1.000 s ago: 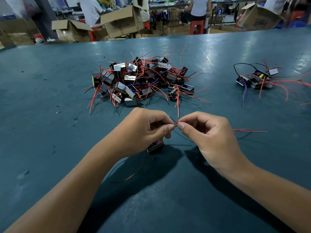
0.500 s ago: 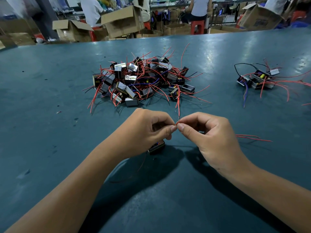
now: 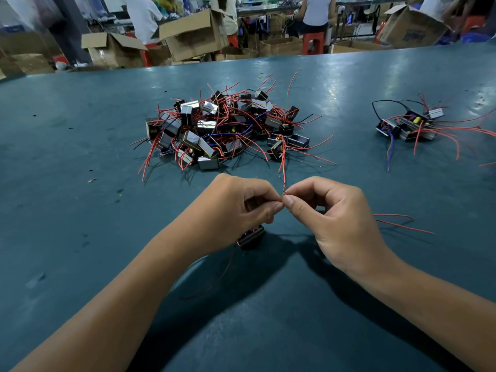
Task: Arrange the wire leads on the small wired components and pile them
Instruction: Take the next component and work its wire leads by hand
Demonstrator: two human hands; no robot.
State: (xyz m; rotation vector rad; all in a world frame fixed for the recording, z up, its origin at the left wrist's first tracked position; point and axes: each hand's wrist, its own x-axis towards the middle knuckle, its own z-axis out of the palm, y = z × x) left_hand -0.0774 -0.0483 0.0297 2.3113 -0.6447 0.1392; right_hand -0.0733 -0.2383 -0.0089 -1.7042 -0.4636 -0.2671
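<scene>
Fingertips have closed together at frame centre: left hand (image 3: 236,210) and right hand (image 3: 332,213) each pinch the red wire (image 3: 284,194), its component (image 3: 251,237) below; twisting nearly done, piles beyond.

Black component (image 3: 251,237) on table, red leads (image 3: 284,194) pinched

Single head cam, wide-angle, looking forward and down across the table (image 3: 80,210); hands close at 6 o'clock, cardboard boxes (image 3: 193,33) far at 12.
</scene>
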